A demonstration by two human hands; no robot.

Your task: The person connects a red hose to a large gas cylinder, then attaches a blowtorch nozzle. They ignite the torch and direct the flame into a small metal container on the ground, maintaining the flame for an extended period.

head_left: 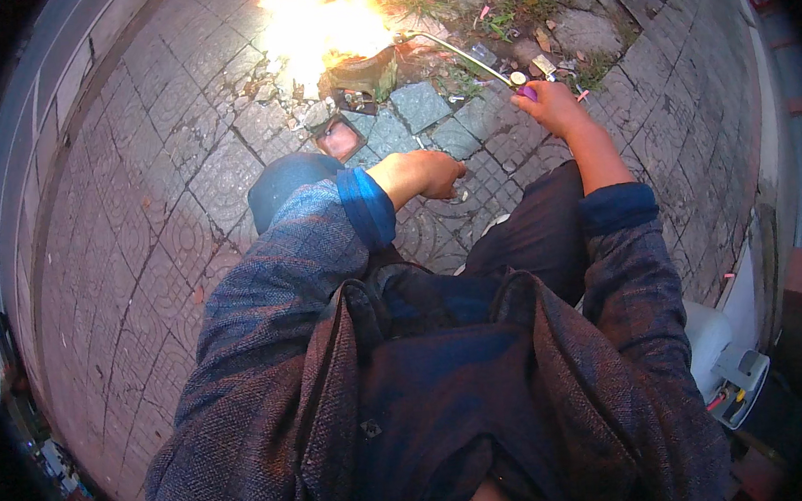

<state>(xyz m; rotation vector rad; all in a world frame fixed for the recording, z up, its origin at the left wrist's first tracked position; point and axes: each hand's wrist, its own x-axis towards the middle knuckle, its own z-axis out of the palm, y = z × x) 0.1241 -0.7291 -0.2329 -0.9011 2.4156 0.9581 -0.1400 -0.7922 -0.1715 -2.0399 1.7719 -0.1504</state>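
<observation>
My right hand (555, 108) is closed around the handle of a gas torch (466, 57), a long thin metal wand with a purple grip and a pale round knob. At the wand's far tip, a very bright flame (322, 31) washes out what lies under it. Below the glare, a brown rounded object (366, 72) shows; its kind is unclear. My left hand (428, 175) hangs forward over my left knee with its fingers bent together. A small pale thing (460, 196) shows by its fingertips, too small to name.
Patterned paving (139, 271) surrounds me, broken near the flame. A reddish square piece in a dark frame (339, 139) lies among rubble. Grass (518, 1) and loose stones are at the far right. A whitish tank with a collar (710, 349) stands by my right side. A road (29, 186) runs along the left.
</observation>
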